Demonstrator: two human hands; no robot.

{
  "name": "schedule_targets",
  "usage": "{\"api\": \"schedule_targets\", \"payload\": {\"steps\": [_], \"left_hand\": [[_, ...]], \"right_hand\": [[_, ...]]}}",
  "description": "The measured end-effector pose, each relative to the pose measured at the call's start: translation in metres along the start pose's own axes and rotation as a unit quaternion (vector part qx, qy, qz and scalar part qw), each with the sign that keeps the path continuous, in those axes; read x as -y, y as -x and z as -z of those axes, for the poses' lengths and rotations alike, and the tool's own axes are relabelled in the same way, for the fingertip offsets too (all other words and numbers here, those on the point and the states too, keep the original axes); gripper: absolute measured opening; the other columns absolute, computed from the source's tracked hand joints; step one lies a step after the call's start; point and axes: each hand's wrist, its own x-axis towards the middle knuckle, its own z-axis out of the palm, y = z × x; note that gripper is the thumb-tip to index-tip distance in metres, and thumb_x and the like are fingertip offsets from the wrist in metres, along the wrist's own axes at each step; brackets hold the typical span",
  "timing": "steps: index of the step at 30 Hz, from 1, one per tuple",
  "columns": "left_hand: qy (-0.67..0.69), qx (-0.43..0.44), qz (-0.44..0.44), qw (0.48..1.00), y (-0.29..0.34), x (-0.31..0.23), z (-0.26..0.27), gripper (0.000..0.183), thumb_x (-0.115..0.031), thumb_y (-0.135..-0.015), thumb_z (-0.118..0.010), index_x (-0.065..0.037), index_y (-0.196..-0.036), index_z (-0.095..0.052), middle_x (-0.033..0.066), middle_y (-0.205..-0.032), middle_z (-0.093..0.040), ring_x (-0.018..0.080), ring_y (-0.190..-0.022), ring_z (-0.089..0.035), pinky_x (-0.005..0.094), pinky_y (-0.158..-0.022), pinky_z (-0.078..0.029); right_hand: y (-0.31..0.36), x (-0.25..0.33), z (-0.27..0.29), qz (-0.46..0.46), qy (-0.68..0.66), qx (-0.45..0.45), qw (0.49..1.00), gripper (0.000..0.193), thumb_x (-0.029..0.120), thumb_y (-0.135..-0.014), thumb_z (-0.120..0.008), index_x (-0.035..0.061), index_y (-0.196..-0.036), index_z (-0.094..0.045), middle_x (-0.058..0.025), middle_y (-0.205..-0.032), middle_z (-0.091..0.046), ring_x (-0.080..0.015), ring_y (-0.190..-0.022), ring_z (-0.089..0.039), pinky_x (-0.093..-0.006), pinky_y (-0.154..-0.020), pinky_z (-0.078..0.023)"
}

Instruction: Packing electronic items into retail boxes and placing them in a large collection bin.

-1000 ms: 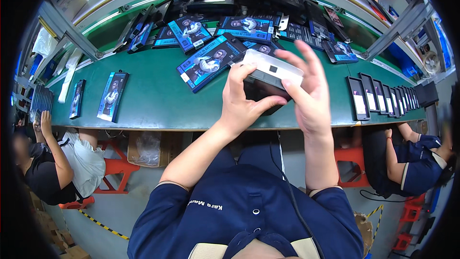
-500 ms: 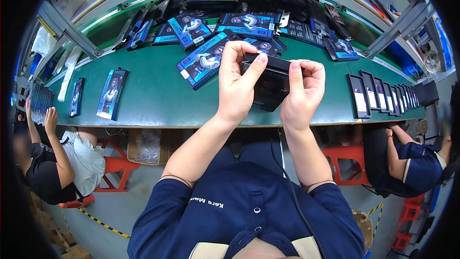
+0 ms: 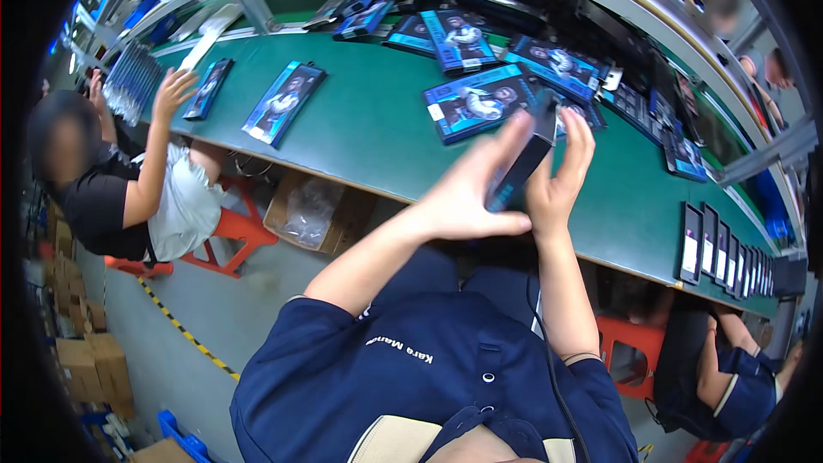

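Note:
A slim black box (image 3: pixel 530 159) with bluish print is tilted upright between my two hands, above the table's front part. My left hand (image 3: pixel 470 193) is around its left side, the fingers along the upper part and the thumb stretched below; motion smears it. On the other side my right hand (image 3: pixel 557 176) holds the box, its fingers bent up past the top end. Just behind my hands lies a blue-and-black printed box (image 3: pixel 476 103), with another such box (image 3: pixel 555 64) farther right. The face of the held box is mostly hidden.
The green table (image 3: pixel 369 133) carries two printed boxes (image 3: pixel 285 103) at left and a pile of dark packages (image 3: pixel 506 0) along the back. A row of black trays (image 3: pixel 693 244) stands at right. A seated co-worker (image 3: pixel 103 171) is at left, another (image 3: pixel 737 369) at right.
My view has turned, so the table slants down to the right. The black box has gone from broad side showing to narrow edge up, and my left hand has shifted its grip.

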Motion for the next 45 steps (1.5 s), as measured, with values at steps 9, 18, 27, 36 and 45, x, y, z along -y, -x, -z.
{"api": "schedule_targets", "payload": {"steps": [9,18,27,36,45], "left_hand": [[-0.673,-0.183,0.444,0.562,0.067,0.022,0.279,0.102,-0.076,-0.063,-0.065,-0.032,-0.148,-0.029,0.0316,-0.135,-0.042,0.048,-0.123,-0.045,0.0506,-0.101,-0.038],[-0.644,-0.21,0.507,0.533,0.089,0.046,0.422,0.1,-0.078,-0.066,-0.06,-0.035,-0.149,-0.025,0.0263,-0.15,-0.026,0.0463,-0.135,-0.032,0.0568,-0.107,-0.028],[-0.559,0.083,-0.114,0.817,-0.02,0.048,0.135,0.059,-0.033,-0.077,-0.072,-0.012,-0.129,-0.053,0.0172,-0.148,-0.034,0.0415,-0.135,-0.03,0.0533,-0.111,-0.023],[-0.514,0.167,-0.232,0.809,-0.067,0.072,0.097,0.033,-0.001,-0.071,-0.061,-0.005,-0.103,-0.066,0.0125,-0.13,-0.053,0.0348,-0.129,-0.043,0.0544,-0.11,-0.027],[-0.418,0.299,-0.254,0.819,-0.045,0.061,0.074,0.028,-0.002,-0.08,-0.061,-0.003,-0.108,-0.065,0.0153,-0.124,-0.056,0.038,-0.127,-0.044,0.0549,-0.109,-0.028]], "right_hand": [[0.029,-0.013,0.006,-0.127,0.024,0.186,0.974,0.045,0.015,-0.079,-0.072,0.0036,-0.119,-0.056,-0.019,-0.135,-0.042,-0.0375,-0.124,-0.04,-0.0458,-0.102,-0.036],[0.026,-0.011,0.001,-0.159,0.026,0.185,0.969,0.033,0.014,-0.078,-0.072,0.0053,-0.108,-0.061,-0.0182,-0.128,-0.049,-0.0357,-0.121,-0.045,-0.0431,-0.1,-0.04],[0.019,-0.018,-0.001,-0.24,-0.013,0.118,0.964,0.029,0.008,-0.08,-0.069,0.0038,-0.107,-0.062,-0.0135,-0.122,-0.053,-0.0285,-0.109,-0.055,-0.034,-0.086,-0.049],[0.035,-0.044,0.005,-0.358,-0.2,-0.175,0.895,0.016,0.001,-0.087,-0.063,-0.0006,-0.103,-0.06,-0.0062,-0.11,-0.054,-0.014,-0.098,-0.057,-0.0252,-0.08,-0.05],[0.083,0.004,0.058,-0.282,0.034,-0.266,0.921,0.022,0.0,-0.078,-0.065,0.0029,-0.099,-0.06,-0.0091,-0.103,-0.056,-0.0203,-0.093,-0.059,-0.0312,-0.075,-0.051]]}}
